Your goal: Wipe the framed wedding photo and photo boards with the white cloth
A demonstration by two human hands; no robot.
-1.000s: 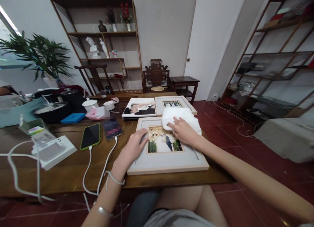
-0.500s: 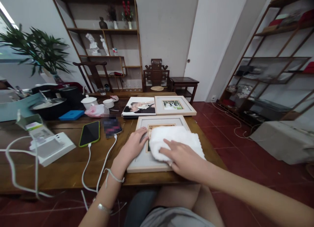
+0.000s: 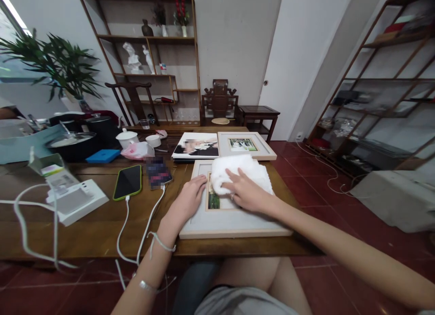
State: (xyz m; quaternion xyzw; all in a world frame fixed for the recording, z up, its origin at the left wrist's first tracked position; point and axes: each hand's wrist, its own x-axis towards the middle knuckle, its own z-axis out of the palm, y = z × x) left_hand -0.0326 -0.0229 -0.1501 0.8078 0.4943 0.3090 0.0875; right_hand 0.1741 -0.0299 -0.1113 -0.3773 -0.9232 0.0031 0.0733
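Observation:
A picture frame point(image 3: 238, 227) with a pale wood border and a wide white mat lies flat on the table in front of me. On its left side rests my left hand point(image 3: 190, 196), fingers laid out flat and holding nothing. My right hand point(image 3: 249, 190) holds a fluffy white cloth point(image 3: 233, 163) against the frame's upper middle, index and middle fingers pointing forward over it. The cloth and hand hide much of the small photo point(image 3: 214, 200); its lower left part shows.
Behind are a second framed photo point(image 3: 268, 152) and a white photo panel point(image 3: 180, 147). To the left lie a green-cased phone point(image 3: 128, 182) on a white cable, a second phone point(image 3: 159, 173), an opened white box point(image 3: 79, 201), a blue case point(image 3: 103, 156) and several pots and cups.
My right hand has pushed the cloth forward, away from me, over the frame, uncovering its lower right part. My left hand stays on the frame's left side. The view has shifted slightly.

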